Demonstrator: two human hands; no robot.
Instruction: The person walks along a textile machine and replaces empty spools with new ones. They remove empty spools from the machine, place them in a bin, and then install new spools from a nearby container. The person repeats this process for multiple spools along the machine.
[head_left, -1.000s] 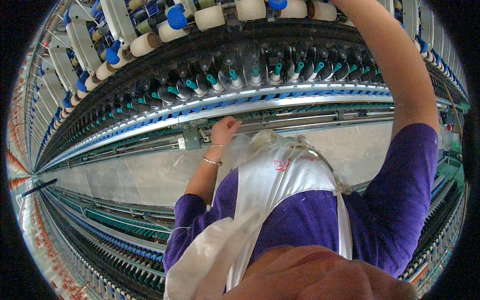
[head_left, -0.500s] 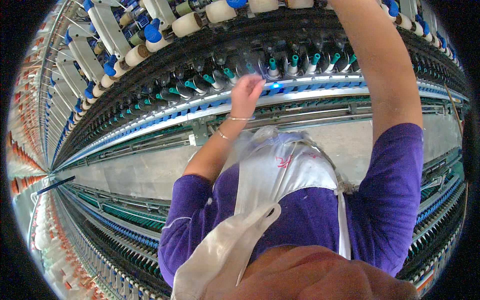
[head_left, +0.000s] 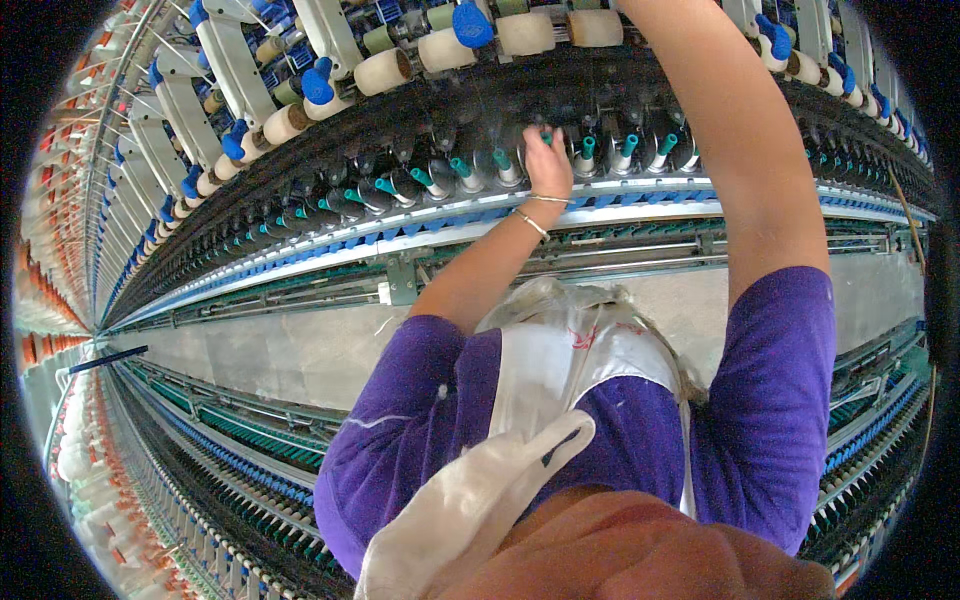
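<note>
My left hand (head_left: 547, 165) is closed around a teal-topped bobbin (head_left: 546, 138) in the long row of spindles on a spinning frame. Its teal tip shows between the fingers, while the lower part is hidden by the hand. Just right of it stands another teal-topped bobbin (head_left: 587, 150), and to the left a further bobbin (head_left: 505, 165) with white on its lower part. My right forearm (head_left: 755, 150) reaches up past the top edge of the picture, so the right hand is out of sight.
Above the spindles runs a row of cream rollers (head_left: 526, 35) with blue knobs (head_left: 471, 24) on grey arms. A blue and white rail (head_left: 400, 222) lies in front of the spindles. Behind me, across the grey aisle floor (head_left: 270, 350), stands a second spindle frame (head_left: 230, 450).
My left hand has moved right along the row and closed on a bobbin. A blue light on the rail no longer shows. My right arm stays raised and has shifted slightly left.
</note>
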